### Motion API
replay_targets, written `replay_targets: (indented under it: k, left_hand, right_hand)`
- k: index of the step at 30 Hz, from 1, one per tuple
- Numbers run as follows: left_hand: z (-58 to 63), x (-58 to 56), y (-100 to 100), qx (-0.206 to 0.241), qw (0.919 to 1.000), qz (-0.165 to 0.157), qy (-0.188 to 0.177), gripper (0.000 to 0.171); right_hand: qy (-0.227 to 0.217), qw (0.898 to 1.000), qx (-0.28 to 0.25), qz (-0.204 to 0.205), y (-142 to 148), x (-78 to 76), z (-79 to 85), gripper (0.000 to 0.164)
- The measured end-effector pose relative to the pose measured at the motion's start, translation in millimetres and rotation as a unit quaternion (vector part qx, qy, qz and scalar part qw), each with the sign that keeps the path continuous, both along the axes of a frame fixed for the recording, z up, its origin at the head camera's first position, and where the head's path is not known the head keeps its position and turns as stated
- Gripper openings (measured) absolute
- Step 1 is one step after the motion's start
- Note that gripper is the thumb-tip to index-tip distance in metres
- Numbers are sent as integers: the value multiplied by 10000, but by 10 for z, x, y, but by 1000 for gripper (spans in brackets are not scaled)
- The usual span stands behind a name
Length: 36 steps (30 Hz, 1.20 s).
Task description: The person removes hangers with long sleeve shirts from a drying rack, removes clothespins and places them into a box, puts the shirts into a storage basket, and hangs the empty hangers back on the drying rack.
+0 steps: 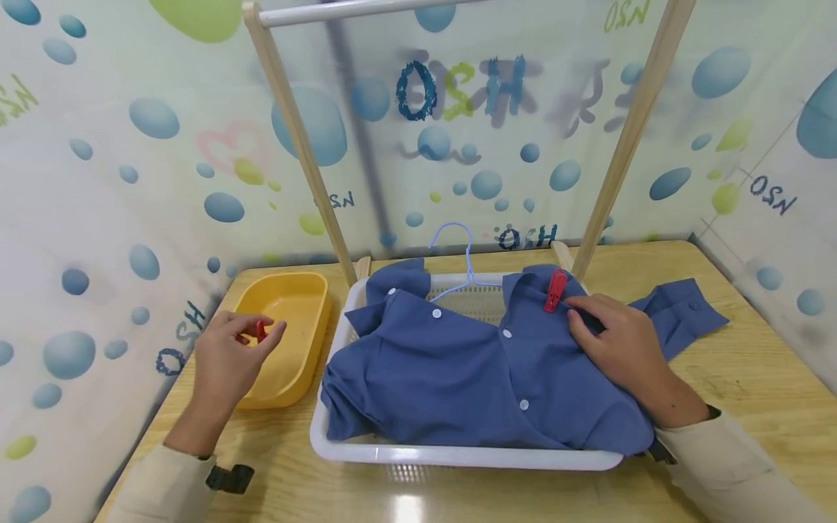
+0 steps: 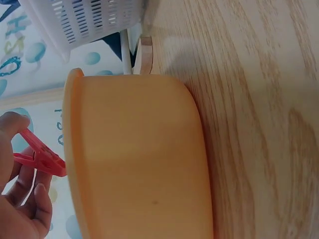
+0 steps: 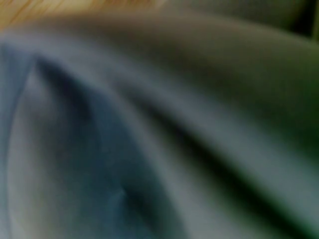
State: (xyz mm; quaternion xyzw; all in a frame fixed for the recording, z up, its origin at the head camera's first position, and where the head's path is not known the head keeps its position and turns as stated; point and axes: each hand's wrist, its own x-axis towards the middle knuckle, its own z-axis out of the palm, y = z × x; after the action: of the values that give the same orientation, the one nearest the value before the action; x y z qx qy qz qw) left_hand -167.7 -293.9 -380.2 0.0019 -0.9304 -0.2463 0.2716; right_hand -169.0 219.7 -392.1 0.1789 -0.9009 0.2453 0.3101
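Note:
My left hand [image 1: 229,356] is above the yellow tray and pinches a red clothespin [image 2: 45,158] between thumb and fingers. A blue buttoned shirt [image 1: 445,385] lies over a white basket [image 1: 471,455], one sleeve spread onto the table at the right. From its neck rises the hook of a light-blue hanger [image 1: 470,254]; the rest of the hanger is largely hidden. A second red clothespin [image 1: 556,290] is clipped at the shirt's right shoulder. Just beside it, my right hand [image 1: 621,341] pinches the shirt fabric. Blurred cloth fills the right wrist view.
The yellow tray [image 1: 317,341] stands left of the basket on the wooden table [image 1: 752,378]. Behind the basket rises a wooden frame [image 1: 631,138] with a white crossbar [image 1: 346,10]. A patterned sheet [image 1: 392,189] covers the walls.

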Motion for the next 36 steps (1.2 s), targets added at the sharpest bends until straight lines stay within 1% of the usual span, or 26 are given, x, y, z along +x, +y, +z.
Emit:
replay_targets:
  k: [2,4,8,11,14,17,19,23,26,29,32,36]
  left_hand:
    - [-12,-10,-9,-72,10000,3,-7,26]
    - [-21,-17,-20,-149,9998,-4,-147,27]
    - [-23,-29,-37,-341,9977,-41,-587,32]
    - [-43,-45,-56,-486,9940,-66,-973,35]
    - [-79,-63,-81,-547,9885,-121,-1403,35]
    - [-99,-74,-95,-610,9806,-186,-1852,36]
    - [-113,-81,-103,-722,9753,-263,-2071,37]
    - [-154,-86,-112,-961,9678,-507,-2272,37]
    - [-187,-90,-115,-1021,9647,-669,-2334,44]
    - [-196,-110,-117,-922,9633,-730,-2411,50]
    - [-194,-133,-118,-887,9610,-758,-2509,52]
    - [-190,-147,-111,-918,9522,-802,-2800,49]
  right_hand:
    - [-33,10000,4,-2,-3,7,3,20]
    - [-45,10000,-3,-11,-2,12,0,20]
    - [-42,10000,-21,-11,1,6,3,20]
    - [-39,10000,-10,-5,5,-1,4,20]
    - [-41,10000,8,-10,11,-1,-10,20]
    - [-16,10000,2,-11,14,-6,-17,20]
    - [-2,10000,-1,-12,13,-11,-14,19]
    - [-30,10000,4,0,1,-8,0,20]
    - [-65,10000,10,6,-3,3,4,20]
    - [-68,10000,-6,-5,-5,2,9,19]
    - [-62,10000,-35,-16,-4,-4,15,19]
    - [-48,10000,-18,-22,0,-4,8,19]
